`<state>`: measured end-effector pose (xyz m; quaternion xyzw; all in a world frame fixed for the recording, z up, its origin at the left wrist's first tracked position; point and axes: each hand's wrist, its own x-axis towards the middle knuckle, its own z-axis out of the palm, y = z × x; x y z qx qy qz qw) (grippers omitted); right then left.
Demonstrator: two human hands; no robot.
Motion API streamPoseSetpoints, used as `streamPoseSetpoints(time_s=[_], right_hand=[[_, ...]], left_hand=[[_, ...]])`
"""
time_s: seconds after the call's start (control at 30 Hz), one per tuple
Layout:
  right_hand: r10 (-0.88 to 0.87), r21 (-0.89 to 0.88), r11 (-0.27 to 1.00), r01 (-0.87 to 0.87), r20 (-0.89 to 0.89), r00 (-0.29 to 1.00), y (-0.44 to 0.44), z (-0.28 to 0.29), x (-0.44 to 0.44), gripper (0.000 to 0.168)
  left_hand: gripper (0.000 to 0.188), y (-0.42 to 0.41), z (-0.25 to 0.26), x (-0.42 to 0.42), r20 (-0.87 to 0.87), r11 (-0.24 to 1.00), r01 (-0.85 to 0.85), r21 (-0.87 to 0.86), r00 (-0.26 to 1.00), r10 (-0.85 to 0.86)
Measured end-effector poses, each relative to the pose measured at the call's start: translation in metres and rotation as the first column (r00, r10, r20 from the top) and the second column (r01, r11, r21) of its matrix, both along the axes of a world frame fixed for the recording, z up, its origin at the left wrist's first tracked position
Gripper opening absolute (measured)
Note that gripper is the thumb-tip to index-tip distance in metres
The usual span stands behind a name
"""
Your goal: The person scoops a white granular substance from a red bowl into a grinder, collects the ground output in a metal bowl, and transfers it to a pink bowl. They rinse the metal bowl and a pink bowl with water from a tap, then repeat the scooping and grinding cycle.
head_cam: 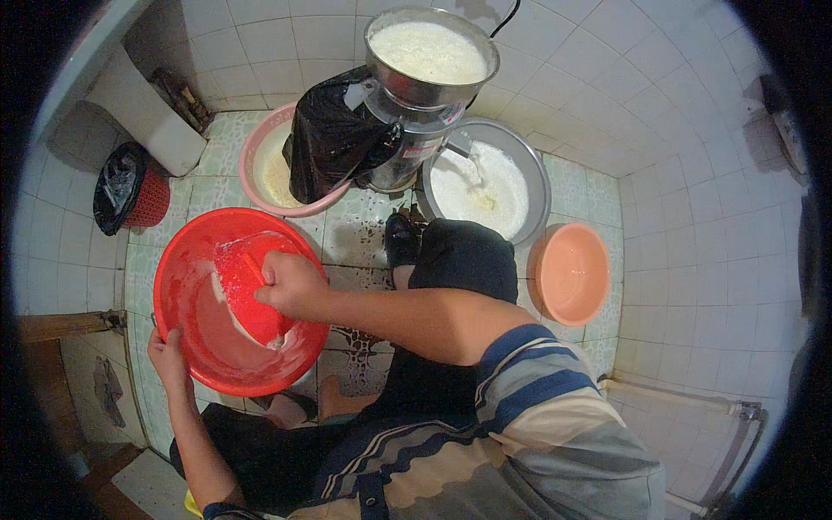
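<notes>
My left hand (168,356) grips the near-left rim of a large red plastic basin (179,260). Inside that basin, my right hand (289,283) is closed on the handle of a red plastic scoop (244,286), which is wet and smeared with a whitish substance. Pale residue coats the basin's wall, and some pale liquid lies at its bottom. Beyond stands a metal grinding machine (406,140) with a steel hopper (432,55) full of a white, grainy mass. From its spout (460,143), pale stuff runs into a grey basin (545,195) of white, frothy liquid.
A pink basin (250,179) with pale contents sits partly under a black plastic bag (338,136) hanging at the machine. An orange basin (575,273) stands at the right. At the left is a red bin (148,198) with a black liner. Tiled walls surround the wet floor.
</notes>
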<state>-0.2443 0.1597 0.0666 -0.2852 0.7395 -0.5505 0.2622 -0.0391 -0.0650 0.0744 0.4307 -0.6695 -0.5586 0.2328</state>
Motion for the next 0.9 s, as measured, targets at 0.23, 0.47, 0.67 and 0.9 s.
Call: streamPoseSetpoints(time_s=[0.23, 0.47, 0.67, 0.9], right_hand=[[0.018, 0.034, 0.999, -0.018, -0.01, 1.0, 0.0, 0.003, -0.001, 0.023], [0.012, -0.009, 1.0, -0.012, -0.027, 1.0, 0.001, 0.001, 0.0, 0.022], [0.031, 0.005, 1.0, -0.031, -0.021, 0.999, 0.001, 0.004, 0.0, 0.023], [0.039, 0.033, 0.999, -0.038, -0.044, 0.998, 0.0, 0.001, 0.0, 0.023]], left_hand=[[0.016, 0.003, 0.003, -0.002, -0.001, 1.0, -0.018, -0.011, 1.0, 0.018], [0.019, 0.008, 0.009, -0.007, -0.002, 0.999, 0.003, 0.034, 1.0, -0.003], [0.016, 0.0, 0.001, 0.002, -0.011, 1.0, 0.02, -0.011, 1.0, -0.02], [0.016, 0.004, 0.004, 0.0, 0.001, 1.0, -0.004, -0.018, 1.0, 0.004]])
